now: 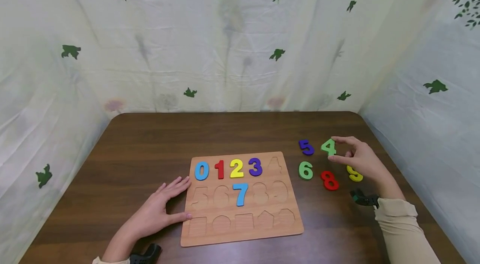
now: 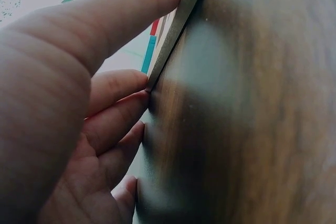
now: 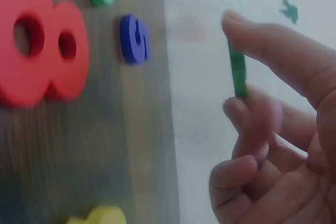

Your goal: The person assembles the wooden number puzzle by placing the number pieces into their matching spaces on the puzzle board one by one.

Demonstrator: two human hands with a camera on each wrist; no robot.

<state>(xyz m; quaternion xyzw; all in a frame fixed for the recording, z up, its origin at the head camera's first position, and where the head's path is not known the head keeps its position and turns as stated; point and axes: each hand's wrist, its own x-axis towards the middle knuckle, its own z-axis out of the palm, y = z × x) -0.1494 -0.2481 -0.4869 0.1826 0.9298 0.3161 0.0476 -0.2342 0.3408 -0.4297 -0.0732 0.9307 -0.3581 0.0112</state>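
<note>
My right hand pinches a green number 4 between thumb and forefinger, held above the table. In the right wrist view the green 4 shows edge-on. My left hand rests at the left side of a wooden number board, fingers outstretched and thumb touching its edge. On the board sit a blue 0, a red 1, a yellow 2, a purple 3 and, in the middle row, a blue 7. Other outlined slots hold no piece.
Right of the board lie a purple 5, a green 6, a red 8 and a yellow number piece, partly hidden by my right hand. The brown table meets a leaf-printed cloth at the back and sides.
</note>
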